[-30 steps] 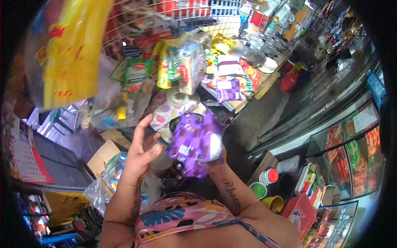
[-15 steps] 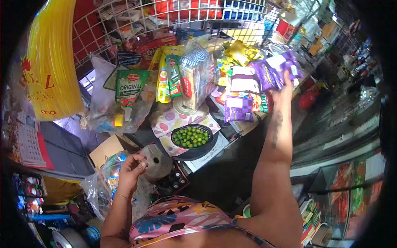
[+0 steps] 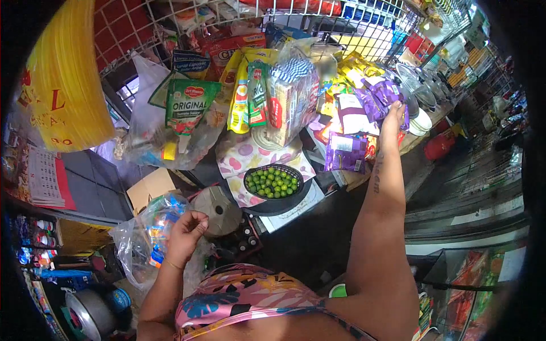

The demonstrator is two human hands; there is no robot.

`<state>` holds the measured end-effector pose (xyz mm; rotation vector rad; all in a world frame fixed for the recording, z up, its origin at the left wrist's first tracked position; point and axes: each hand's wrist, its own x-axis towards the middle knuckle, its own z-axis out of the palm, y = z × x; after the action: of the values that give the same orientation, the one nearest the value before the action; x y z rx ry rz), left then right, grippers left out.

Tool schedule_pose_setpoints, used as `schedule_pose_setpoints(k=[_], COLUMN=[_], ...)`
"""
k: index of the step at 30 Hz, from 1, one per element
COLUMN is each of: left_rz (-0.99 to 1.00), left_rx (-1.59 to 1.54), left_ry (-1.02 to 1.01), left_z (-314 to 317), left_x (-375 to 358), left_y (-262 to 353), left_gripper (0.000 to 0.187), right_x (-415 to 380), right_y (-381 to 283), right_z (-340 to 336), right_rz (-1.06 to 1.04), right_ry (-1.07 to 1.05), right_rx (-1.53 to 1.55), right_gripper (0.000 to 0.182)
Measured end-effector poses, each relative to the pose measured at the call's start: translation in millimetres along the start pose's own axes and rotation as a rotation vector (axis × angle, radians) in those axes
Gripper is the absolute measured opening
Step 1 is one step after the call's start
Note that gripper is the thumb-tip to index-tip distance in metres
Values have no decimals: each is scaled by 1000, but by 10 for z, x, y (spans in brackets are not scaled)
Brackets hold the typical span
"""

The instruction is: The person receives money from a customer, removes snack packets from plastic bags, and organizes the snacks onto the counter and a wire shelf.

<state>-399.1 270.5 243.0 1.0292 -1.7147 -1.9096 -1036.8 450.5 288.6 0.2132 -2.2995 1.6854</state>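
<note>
Purple packs (image 3: pixel 377 101), moved far right onto the bench (image 3: pixel 420 140), are looking nearly placed, withdrawal remaining; right hand (image 3: pixel 391 120) is touching them, grip I can't tell; left hand (image 3: pixel 185 234) is curling closed, empty.

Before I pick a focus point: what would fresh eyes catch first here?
Probably the big yellow bundle hanging at upper left. Next, the green fruits in a black basket near the centre, and the right hand on purple packets.

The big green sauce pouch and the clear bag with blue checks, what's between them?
A yellow pouch and a narrower green pouch, side by side, between the big green pouch and the clear bag. The head view shows that.
</note>
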Motion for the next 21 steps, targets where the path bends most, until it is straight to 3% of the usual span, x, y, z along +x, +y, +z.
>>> schedule_pose_setpoints(k=[6, 9, 13, 14, 16, 20, 21], left_rz=[8, 38, 51, 49, 49, 15, 2], left_rx=[39, 24, 147, 161, 181, 366, 359], left_ry=[8, -2, 0, 4, 14, 139, 168], left_z=[-47, -134, -319, -394, -582, -1071, -1207], left_x=[23, 1, -97, -119, -180, -352, -408], left_y=[-12, -135, -330, -431, -618, -810, -819], left_gripper=[16, 16, 14, 15, 17, 22, 22], right_x=[-22, -312, -1405, -1688, -2161, -3622, -3990], right_y=[91, -127, -758, -820, -697, -913, -940], right_z=[-121, -165, -267, -220, -101, 307, 415], right_rz=[-124, -135, -221, -246, -335, -292, -410], right_ry=[83, 160, 337, 299, 343, 134, 47], right_rx=[68, 161, 36, 237, 143, 343, 325], right_gripper=[71, 58, 50, 45, 40, 30, 26])
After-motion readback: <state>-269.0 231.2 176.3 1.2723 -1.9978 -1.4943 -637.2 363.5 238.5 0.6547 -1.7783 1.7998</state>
